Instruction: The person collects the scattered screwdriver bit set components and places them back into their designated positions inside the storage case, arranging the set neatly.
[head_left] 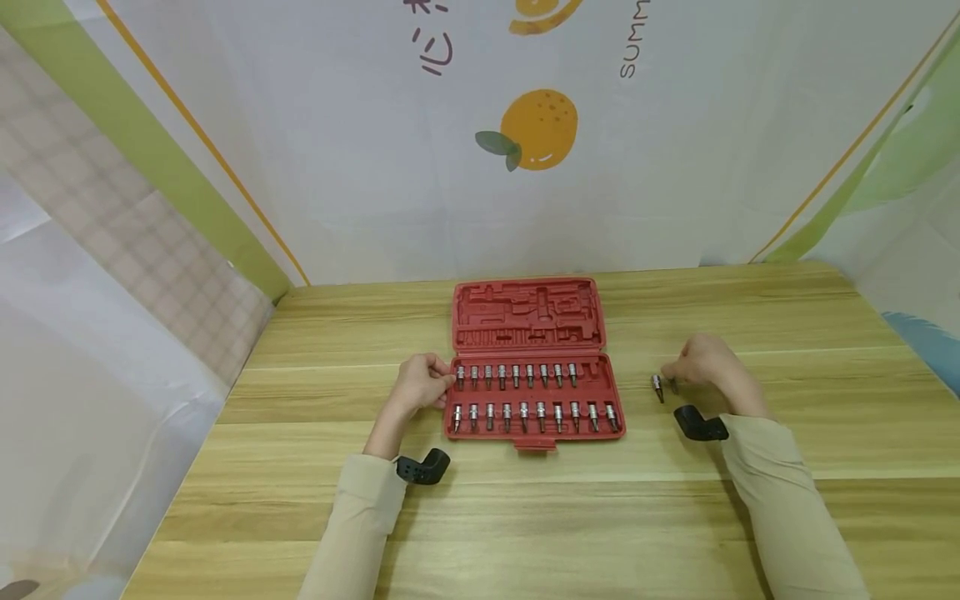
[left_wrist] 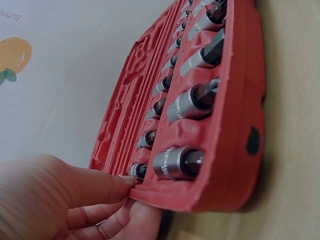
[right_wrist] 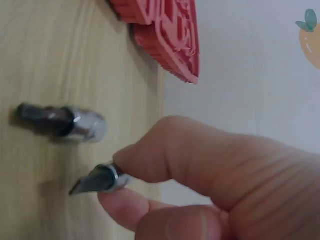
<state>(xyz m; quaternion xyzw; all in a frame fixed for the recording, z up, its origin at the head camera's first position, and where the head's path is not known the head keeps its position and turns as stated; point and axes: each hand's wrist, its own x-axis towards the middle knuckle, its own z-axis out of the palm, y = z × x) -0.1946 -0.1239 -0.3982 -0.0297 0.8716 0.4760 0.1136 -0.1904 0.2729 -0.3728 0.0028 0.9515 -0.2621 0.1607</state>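
scene: wooden table [head_left: 525, 517], printed backdrop [head_left: 420, 150] with an orange picture behind it, upper half of head view
case: red plastic bit case [head_left: 534, 358] lying open, centre of head view; lid half flat toward the backdrop, tray half nearer the person
case contents: two rows of socket bits [head_left: 534, 414] seated in the tray; in the left wrist view they run from lower centre up to the upper right
left hand: left hand [head_left: 422, 385] at the left edge of the case, centre-left of head view; fingers curled over the tray's end rim, thumb on top and fingertips [left_wrist: 145, 215] under the edge, so it grips the case
right hand: right hand [head_left: 705, 364] right of the case, well apart from it, resting low over the table; thumb and forefinger pinch a small bit
held bit: flat-tipped bit [right_wrist: 97, 181] in lower left of right wrist view, blade end sticking out of the pinch toward the table; cannot tell if the tip touches the wood
loose bit: second bit [head_left: 657, 387] lying on the table just beside the right hand's fingertips, not touched; upper left of right wrist view
sleeves: beige sleeves [head_left: 787, 508] on both arms, a black wrist mount [head_left: 701, 425] on each
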